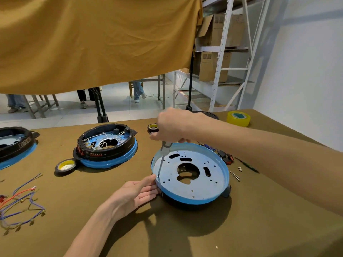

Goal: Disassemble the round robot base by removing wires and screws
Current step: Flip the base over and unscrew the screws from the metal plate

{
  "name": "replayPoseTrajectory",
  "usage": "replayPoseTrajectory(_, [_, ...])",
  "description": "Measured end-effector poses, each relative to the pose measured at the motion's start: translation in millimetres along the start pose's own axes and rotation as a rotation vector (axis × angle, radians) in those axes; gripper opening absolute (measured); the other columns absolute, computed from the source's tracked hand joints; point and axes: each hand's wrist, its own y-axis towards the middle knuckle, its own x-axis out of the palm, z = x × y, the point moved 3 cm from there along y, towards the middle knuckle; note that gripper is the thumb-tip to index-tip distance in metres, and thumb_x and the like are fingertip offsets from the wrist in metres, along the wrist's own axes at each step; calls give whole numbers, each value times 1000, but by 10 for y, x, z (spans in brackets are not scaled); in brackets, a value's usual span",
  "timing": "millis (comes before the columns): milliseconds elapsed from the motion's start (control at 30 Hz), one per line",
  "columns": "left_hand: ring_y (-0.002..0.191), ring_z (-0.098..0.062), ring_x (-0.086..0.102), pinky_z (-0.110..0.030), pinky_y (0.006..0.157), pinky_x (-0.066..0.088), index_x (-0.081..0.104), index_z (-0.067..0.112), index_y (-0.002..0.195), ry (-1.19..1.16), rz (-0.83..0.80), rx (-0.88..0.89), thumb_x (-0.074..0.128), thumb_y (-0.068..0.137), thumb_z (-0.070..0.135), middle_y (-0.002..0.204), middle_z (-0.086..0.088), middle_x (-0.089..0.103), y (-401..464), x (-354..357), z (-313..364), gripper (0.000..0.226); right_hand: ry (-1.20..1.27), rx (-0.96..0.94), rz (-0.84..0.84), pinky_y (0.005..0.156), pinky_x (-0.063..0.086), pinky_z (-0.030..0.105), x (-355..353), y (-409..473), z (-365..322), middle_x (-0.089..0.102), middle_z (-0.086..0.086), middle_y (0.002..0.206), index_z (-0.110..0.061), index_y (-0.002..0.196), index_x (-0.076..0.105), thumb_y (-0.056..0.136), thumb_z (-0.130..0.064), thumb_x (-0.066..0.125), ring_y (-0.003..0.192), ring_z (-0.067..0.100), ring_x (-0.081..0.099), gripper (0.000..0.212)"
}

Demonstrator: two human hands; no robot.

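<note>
The left hand (138,190), fingers straight, presses the round robot base (191,173) at the table's (259,229) middle to steady it, while the right hand (172,127) grips the screwdriver (161,162) upright on a rim screw.

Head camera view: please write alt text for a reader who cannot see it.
A right hand holds a screwdriver upright, tip at the left inner edge of a round blue base, while the open left hand steadies its rim. Another base with wires sits behind.
</note>
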Motion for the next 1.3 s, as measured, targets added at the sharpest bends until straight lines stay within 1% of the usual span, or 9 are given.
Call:
replayPoseTrajectory(167, [95, -29, 78, -34, 73, 65, 64, 1, 115, -14, 25, 4, 89, 53, 56, 103, -18, 79, -13, 6, -7, 87, -41, -125, 99, 40, 28, 21, -16, 60, -138, 50, -1, 60, -19, 65, 42, 81, -43, 79, 50, 11, 46, 47])
replayPoseTrajectory(400, [97, -30, 78, -37, 79, 66, 63, -3, 123, -41, 48, -10, 91, 57, 49, 107, -21, 78, -50, 31, 12, 89, 219, -263, 7, 48, 39, 14, -53, 54, -94, 59, -9, 83, -21, 95, 62, 68, -32, 92, 70, 3, 57, 42])
replayPoseTrajectory(500, [98, -32, 78, -38, 79, 66, 63, -4, 122, -40, 41, -15, 93, 55, 49, 107, -22, 78, -59, 29, -9, 90, 176, -225, 0, 53, 38, 25, -42, 53, -53, 54, -6, 86, -19, 104, 56, 74, -51, 85, 73, 11, 55, 52])
replayPoseTrajectory(600, [96, -31, 78, -36, 75, 66, 65, -2, 118, -21, 52, -16, 92, 53, 51, 104, -20, 78, -67, 33, -27, 88, -55, -138, 106, 47, 31, 28, -38, 63, -13, 54, 0, 66, -13, 76, 55, 87, -75, 56, 56, 17, 51, 62])
replayPoseTrajectory(767, [95, -31, 78, -35, 73, 66, 64, -2, 114, -29, 46, -22, 93, 51, 49, 103, -22, 78, -92, 42, -11, 86, 156, -235, 10, 51, 38, 25, -27, 14, -14, 64, -5, 78, -22, 93, 58, 84, -44, 78, 71, 14, 61, 31])
replayPoseTrajectory(867, [95, -31, 78, -35, 73, 66, 63, -1, 112, -42, 57, -26, 91, 55, 49, 102, -22, 78, -99, 39, -20, 81, 287, -296, -91, 57, 44, 24, -105, -75, -9, 62, -7, 92, -28, 102, 54, 75, -23, 87, 81, 10, 61, 43])
replayPoseTrajectory(1033, [96, -30, 78, -34, 74, 65, 63, 1, 108, -6, 40, -29, 89, 57, 52, 102, -21, 79, -140, 41, -36, 77, 54, -158, 37, 50, 33, 30, -96, -118, -4, 58, -2, 77, -18, 99, 54, 92, -70, 52, 65, 15, 56, 52])
replayPoseTrajectory(1200, [98, -30, 78, -34, 77, 65, 62, 1, 113, 19, 27, -32, 90, 54, 52, 105, -22, 78, -173, 42, -21, 82, 170, -232, -14, 56, 42, 28, -113, -96, -26, 66, 0, 88, -20, 99, 59, 94, -37, 67, 74, 13, 59, 20])
replayPoseTrajectory(1300, [97, -30, 78, -33, 74, 65, 63, 3, 111, 11, 29, -33, 90, 55, 51, 104, -21, 78, -184, 43, -20, 78, 336, -306, -176, 61, 44, 25, -181, -176, -31, 61, -8, 96, -30, 104, 54, 81, -18, 78, 81, 6, 59, 36])
